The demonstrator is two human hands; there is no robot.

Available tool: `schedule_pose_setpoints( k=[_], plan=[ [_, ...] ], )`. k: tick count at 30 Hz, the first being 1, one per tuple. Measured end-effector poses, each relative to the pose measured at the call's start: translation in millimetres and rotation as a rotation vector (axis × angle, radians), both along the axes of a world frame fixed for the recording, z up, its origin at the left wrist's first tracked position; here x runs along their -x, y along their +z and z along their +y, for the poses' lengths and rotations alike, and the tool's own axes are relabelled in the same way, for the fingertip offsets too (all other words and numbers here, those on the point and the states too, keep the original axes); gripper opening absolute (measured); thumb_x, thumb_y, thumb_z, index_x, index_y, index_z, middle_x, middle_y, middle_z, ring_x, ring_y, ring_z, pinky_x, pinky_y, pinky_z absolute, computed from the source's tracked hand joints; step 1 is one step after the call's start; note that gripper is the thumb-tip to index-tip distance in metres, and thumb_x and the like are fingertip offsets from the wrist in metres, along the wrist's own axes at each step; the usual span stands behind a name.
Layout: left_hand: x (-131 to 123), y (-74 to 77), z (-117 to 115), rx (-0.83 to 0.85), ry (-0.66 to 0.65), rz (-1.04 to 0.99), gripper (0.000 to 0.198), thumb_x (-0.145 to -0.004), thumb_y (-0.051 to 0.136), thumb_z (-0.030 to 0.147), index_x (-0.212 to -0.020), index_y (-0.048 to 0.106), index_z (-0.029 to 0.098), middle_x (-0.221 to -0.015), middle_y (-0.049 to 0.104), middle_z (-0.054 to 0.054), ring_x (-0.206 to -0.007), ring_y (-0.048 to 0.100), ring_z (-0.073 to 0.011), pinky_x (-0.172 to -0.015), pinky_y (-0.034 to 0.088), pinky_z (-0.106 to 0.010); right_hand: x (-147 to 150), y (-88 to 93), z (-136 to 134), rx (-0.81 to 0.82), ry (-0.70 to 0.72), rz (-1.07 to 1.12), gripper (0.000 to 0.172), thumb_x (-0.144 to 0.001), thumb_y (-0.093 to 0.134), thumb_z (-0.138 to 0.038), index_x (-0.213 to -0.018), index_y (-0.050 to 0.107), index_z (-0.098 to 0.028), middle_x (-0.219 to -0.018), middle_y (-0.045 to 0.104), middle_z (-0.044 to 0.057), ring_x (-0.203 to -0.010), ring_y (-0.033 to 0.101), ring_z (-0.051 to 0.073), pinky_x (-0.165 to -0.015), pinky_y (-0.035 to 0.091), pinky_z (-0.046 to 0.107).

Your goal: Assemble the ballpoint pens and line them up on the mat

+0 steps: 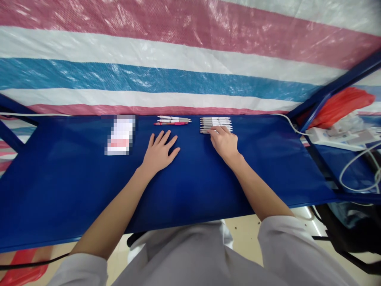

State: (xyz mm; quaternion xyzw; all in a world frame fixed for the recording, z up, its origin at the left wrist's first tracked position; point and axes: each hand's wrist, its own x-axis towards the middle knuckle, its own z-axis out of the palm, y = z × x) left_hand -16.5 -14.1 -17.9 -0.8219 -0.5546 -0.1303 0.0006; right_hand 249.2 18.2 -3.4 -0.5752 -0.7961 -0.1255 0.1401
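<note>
My left hand [159, 153] lies flat on the blue tabletop with its fingers spread, holding nothing. Just beyond its fingertips is a small group of pens: white and grey pens [172, 118] and a pink pen [171, 123] on the near side. To the right, several white and grey pens [214, 120] lie side by side in a neat row. My right hand [225, 143] is at the near side of that row, its fingers bent and closed on the nearest pen [204, 132]. The fingers hide part of that pen.
A blurred-out pale rectangular item [120, 135] lies left of my left hand. A striped plastic sheet [178, 51] hangs behind the blue tabletop [190, 190]. Blue frame bars [317, 109] stand at both sides. On the right are a white power strip [330, 139], cables and a red bag [342, 107].
</note>
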Motion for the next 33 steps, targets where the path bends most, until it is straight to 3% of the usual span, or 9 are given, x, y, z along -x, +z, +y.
schedule_pose_setpoints(
  k=[8, 11, 15, 23, 33],
  plan=[
    [-0.8, 0.0, -1.1, -0.023, 0.007, -0.023, 0.051, -0.098, 0.043, 0.046, -0.139, 0.057, 0.019, -0.151, 0.046, -0.014, -0.142, 0.038, -0.0361, -0.119, 0.02, -0.058, 14.8, 9.1, -6.7, 0.014, 0.02, 0.102, 0.034, -0.096, 0.043, -0.014, -0.113, 0.071, -0.025, -0.12, 0.072, 0.004, -0.107, 0.065, 0.022, -0.063, 0.052, 0.028],
    [-0.5, -1.1, -1.1, -0.048, 0.019, -0.037, 0.05, -0.097, 0.045, 0.046, -0.137, 0.059, 0.019, -0.149, 0.048, -0.014, -0.14, 0.04, -0.0366, -0.118, 0.02, -0.059, 31.9, 10.7, -12.4, 0.03, 0.108, 0.174, 0.034, -0.097, 0.044, -0.017, -0.119, 0.068, -0.023, -0.126, 0.07, 0.004, -0.114, 0.064, 0.021, -0.081, 0.057, 0.031],
    [1.5, -2.3, -1.4, -0.073, 0.029, -0.061, 0.048, -0.096, 0.048, 0.043, -0.134, 0.062, 0.018, -0.147, 0.051, -0.015, -0.139, 0.043, -0.0369, -0.117, 0.022, -0.06, 56.9, 3.9, -20.0, 0.035, 0.193, 0.247, 0.034, -0.098, 0.045, -0.024, -0.123, 0.067, -0.019, -0.132, 0.067, 0.006, -0.126, 0.059, 0.025, -0.106, 0.048, 0.04],
    [11.6, -1.4, 0.2, -0.123, 0.039, -0.072, 0.045, -0.096, 0.049, 0.04, -0.132, 0.063, 0.017, -0.144, 0.054, -0.014, -0.136, 0.046, -0.0361, -0.116, 0.026, -0.058, 71.6, -17.2, -24.7, 0.099, 0.277, 0.278, 0.043, -0.099, 0.044, -0.034, -0.136, 0.057, -0.017, -0.146, 0.055, 0.008, -0.141, 0.044, 0.027, -0.118, 0.036, 0.046],
    [14.3, 7.0, 38.7, -0.216, -0.05, -0.033, 0.04, -0.097, 0.046, 0.032, -0.127, 0.066, 0.015, -0.138, 0.06, -0.013, -0.133, 0.051, -0.0325, -0.115, 0.034, -0.051, 73.1, -24.1, -21.4, 0.11, 0.296, 0.252, 0.043, -0.099, 0.043, -0.036, -0.135, 0.059, -0.019, -0.145, 0.056, 0.008, -0.139, 0.047, 0.028, -0.118, 0.036, 0.047]
  ],
)
